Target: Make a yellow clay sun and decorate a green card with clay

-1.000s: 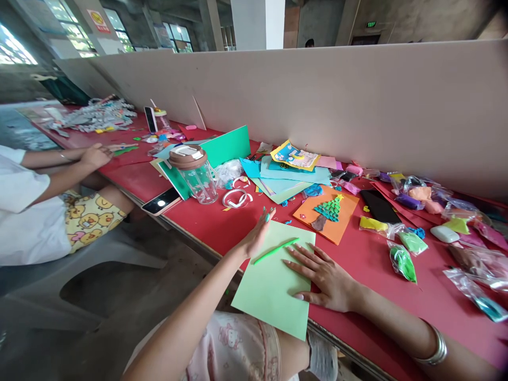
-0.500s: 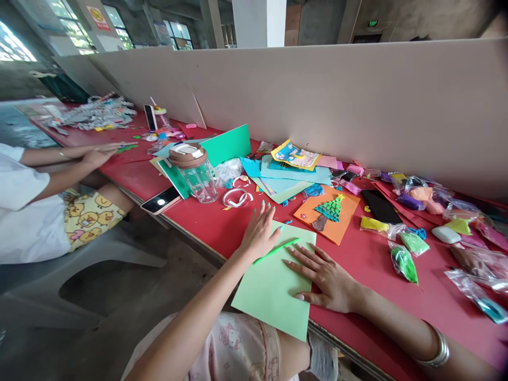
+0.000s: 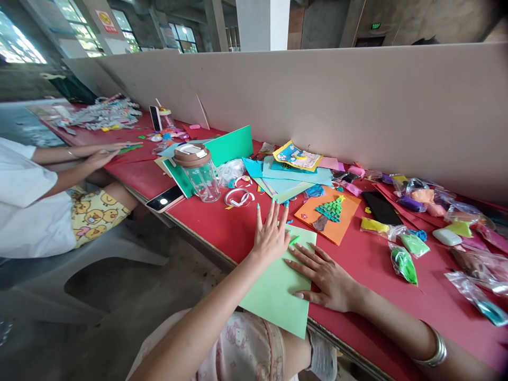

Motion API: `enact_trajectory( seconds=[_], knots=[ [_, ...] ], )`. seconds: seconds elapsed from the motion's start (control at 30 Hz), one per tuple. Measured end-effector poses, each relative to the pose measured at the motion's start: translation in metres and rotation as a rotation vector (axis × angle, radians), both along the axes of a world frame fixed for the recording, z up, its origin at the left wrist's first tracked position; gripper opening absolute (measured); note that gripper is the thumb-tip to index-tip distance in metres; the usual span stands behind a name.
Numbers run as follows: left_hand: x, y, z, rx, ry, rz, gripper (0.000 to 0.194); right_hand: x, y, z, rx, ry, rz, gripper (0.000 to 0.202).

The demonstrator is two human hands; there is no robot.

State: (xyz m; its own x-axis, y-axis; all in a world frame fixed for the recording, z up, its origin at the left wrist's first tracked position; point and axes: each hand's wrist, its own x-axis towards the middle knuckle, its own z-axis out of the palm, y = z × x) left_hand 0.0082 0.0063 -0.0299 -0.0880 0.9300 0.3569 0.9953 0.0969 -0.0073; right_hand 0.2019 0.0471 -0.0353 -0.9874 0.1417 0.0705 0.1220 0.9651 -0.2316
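Note:
A light green sheet of paper lies at the table's front edge, its near corner hanging over my lap. My left hand is flat with fingers spread, over the sheet's left part. Beneath that palm runs a thin bright green clay strip; just its right end shows, the rest is hidden. My right hand rests palm down with fingers apart on the sheet's right edge, fingertips close to the strip. Just beyond the sheet is an orange card bearing a green clay tree.
A lidded clear cup, a phone and a white cable stand left of the sheet. Bagged clay and a black phone lie right. A co-worker's hands work farther left. A partition closes the back.
My left hand has slid forward and right across the sheet, covering most of the green clay strip. My right hand stays in place. The view has shifted slightly.

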Motion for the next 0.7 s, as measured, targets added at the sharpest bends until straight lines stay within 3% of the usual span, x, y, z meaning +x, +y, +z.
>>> enact_trajectory(
  seconds=[0.13,0.33,0.5,0.7],
  knots=[
    [0.001,0.000,0.002,-0.020,0.006,-0.033,0.060,0.000,-0.001,0.000,-0.017,-0.004,-0.005,0.066],
    [-0.017,0.004,-0.001,0.014,0.023,0.163,0.058,0.000,-0.002,0.005,-0.045,-0.001,-0.004,0.065],
    [-0.027,0.006,-0.005,0.046,0.003,0.169,0.057,0.000,-0.002,0.005,-0.055,-0.010,-0.011,0.065],
    [-0.040,0.007,-0.005,0.053,-0.124,0.321,0.055,0.001,-0.002,0.004,-0.050,0.018,-0.007,0.065]
  ],
)
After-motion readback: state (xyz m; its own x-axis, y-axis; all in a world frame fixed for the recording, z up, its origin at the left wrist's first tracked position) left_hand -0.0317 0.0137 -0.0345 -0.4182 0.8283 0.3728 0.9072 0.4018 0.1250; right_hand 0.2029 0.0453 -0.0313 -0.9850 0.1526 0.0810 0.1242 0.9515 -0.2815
